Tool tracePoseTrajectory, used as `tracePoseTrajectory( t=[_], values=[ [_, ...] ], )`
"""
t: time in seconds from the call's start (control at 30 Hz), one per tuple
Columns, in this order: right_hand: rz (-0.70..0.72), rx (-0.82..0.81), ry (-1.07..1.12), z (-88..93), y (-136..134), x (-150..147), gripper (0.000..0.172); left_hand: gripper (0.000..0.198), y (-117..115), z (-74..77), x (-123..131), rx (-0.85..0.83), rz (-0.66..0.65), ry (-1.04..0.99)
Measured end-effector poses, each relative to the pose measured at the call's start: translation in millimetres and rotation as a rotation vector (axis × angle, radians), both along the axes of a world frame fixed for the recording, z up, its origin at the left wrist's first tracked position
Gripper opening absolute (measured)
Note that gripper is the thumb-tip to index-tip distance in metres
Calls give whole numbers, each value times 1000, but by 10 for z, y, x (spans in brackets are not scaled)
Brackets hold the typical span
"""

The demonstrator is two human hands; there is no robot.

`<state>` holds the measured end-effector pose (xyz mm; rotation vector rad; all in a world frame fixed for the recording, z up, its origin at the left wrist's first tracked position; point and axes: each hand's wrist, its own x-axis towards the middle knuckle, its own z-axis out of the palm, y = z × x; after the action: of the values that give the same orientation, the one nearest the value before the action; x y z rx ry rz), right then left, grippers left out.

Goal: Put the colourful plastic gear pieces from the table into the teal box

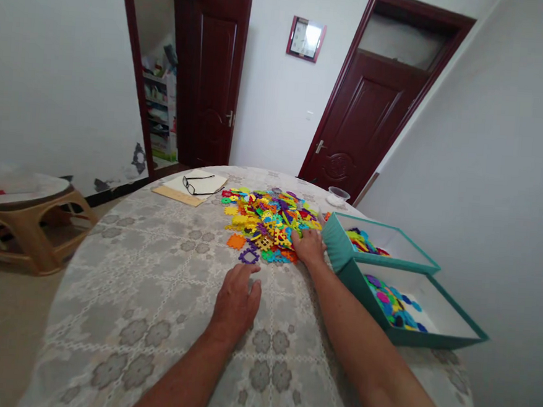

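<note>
My left hand (237,295) rests low over the tablecloth, in front of the pile. Its thumb and index finger are apart, with nothing between them. A purple square frame piece (249,256) and an orange square piece (236,242) lie just beyond its fingertips. My right hand (309,246) reaches to the right side of a heap of colourful plastic building pieces (270,219), its thumb and fingers apart and touching the heap's edge. Its fingertips are partly hidden, and no piece shows in its grasp.
To the right stand two adjoining teal boxes, a far one (402,234) and a near one (429,337), both with colourful pieces inside. A clear plastic bowl (338,196) is behind them. Eyeglasses (189,186) lie on papers (174,195) at the back left. A stool (42,224) stands left.
</note>
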<state>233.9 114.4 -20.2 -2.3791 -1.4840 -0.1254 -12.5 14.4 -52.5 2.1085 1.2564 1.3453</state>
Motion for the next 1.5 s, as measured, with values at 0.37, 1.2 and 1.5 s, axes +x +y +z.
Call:
tracePoseTrajectory(
  t=[0.37,1.2,1.5],
  values=[
    [307,97,-93,-145,-1005,-363,33,29,57,2,-39,16,46,-18],
    [77,168,12,-397,-519,323,42,45,827,445,-225,-318,213,194],
    [147,234,61,-401,-529,279,43,72,1720,343,-173,-265,270,495]
  ],
)
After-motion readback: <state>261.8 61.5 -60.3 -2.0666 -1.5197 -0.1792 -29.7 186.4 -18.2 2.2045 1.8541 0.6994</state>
